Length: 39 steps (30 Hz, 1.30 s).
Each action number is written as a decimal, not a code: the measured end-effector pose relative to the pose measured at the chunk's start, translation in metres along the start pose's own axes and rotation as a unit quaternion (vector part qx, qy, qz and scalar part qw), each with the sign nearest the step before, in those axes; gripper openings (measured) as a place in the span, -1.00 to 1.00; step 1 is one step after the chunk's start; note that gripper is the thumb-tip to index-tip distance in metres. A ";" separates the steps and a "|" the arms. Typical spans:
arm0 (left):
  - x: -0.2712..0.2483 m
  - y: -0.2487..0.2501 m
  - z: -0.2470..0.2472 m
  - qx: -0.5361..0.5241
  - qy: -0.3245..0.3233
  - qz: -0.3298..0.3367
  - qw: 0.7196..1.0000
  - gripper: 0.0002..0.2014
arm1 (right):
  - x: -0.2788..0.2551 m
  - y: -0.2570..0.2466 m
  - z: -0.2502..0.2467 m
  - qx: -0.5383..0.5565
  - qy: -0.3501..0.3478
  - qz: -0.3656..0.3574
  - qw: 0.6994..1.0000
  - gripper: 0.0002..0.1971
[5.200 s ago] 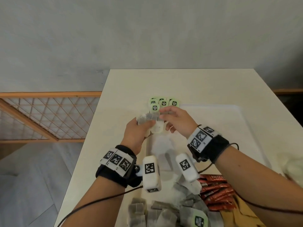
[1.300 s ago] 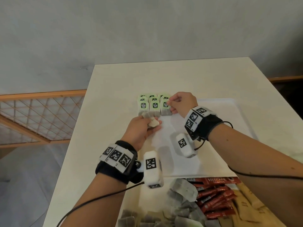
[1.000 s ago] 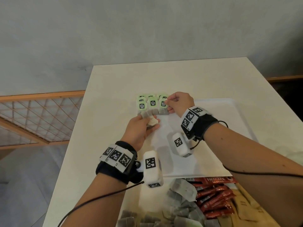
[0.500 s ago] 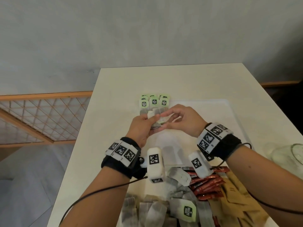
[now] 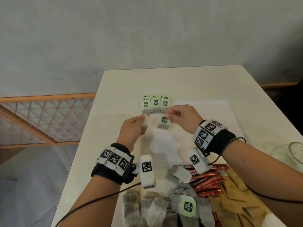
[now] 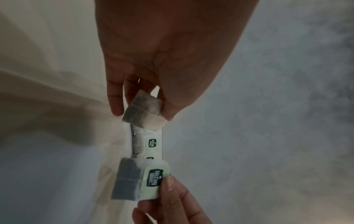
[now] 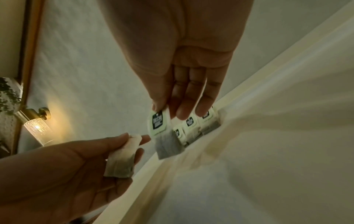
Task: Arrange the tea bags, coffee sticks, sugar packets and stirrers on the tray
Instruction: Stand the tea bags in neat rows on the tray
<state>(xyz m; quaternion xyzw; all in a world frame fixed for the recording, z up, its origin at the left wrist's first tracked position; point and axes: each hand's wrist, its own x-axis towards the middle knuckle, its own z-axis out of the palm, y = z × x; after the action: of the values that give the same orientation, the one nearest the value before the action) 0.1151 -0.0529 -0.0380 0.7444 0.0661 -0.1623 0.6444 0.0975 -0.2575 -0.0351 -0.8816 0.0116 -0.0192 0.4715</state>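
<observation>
A white tray (image 5: 213,110) lies on the table, with rows of green-tagged tea bags (image 5: 155,104) at its far left corner. My left hand (image 5: 141,123) grips one folded tea bag (image 5: 145,126) just in front of those rows. My right hand (image 5: 168,115) pinches a second tea bag (image 5: 164,122) by its green tag, so it hangs above the tray near the rows. In the right wrist view thumb and fingers clamp the tag (image 7: 159,122), with the left hand's bag (image 7: 122,160) beside it. The left wrist view shows both bags (image 6: 144,109) (image 6: 139,180) apart.
A heap of loose tea bags (image 5: 155,207) lies at the near edge. Red coffee sticks (image 5: 208,182) and brown sugar packets (image 5: 237,199) lie to its right. A glass jar (image 5: 293,151) stands at the far right. A wooden lattice rail (image 5: 45,118) runs left of the table.
Half a second ago both hands met over a small bunch of tea bags. They have drawn apart, the right taking one bag by its tag and the left keeping another.
</observation>
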 end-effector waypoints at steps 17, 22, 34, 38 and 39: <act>0.032 -0.007 -0.022 -0.015 0.105 0.010 0.994 -0.78 | 0.088 -0.005 0.050 -0.115 0.019 -0.002 0.993 -0.89; 0.034 -0.005 -0.019 -0.019 0.097 0.011 0.995 -0.82 | 0.094 -0.007 0.053 -0.117 0.017 -0.001 0.993 -0.88; 0.024 0.008 0.012 0.059 0.088 0.153 0.982 -0.75 | 0.040 -0.012 0.037 0.038 0.068 0.050 0.996 -0.79; 0.015 0.015 0.029 0.173 0.060 0.192 0.964 -0.85 | 0.030 -0.016 0.027 0.071 0.072 0.074 0.992 -0.81; 0.014 0.015 0.032 0.178 0.051 0.192 0.964 -0.84 | 0.028 -0.018 0.025 0.075 0.074 0.072 0.992 -0.82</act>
<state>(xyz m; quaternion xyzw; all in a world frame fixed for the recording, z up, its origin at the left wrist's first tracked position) 0.1277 -0.0883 -0.0317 0.8531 -0.0756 -0.0068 0.5162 0.1262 -0.2272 -0.0332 -0.8369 0.1087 -0.0514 0.5341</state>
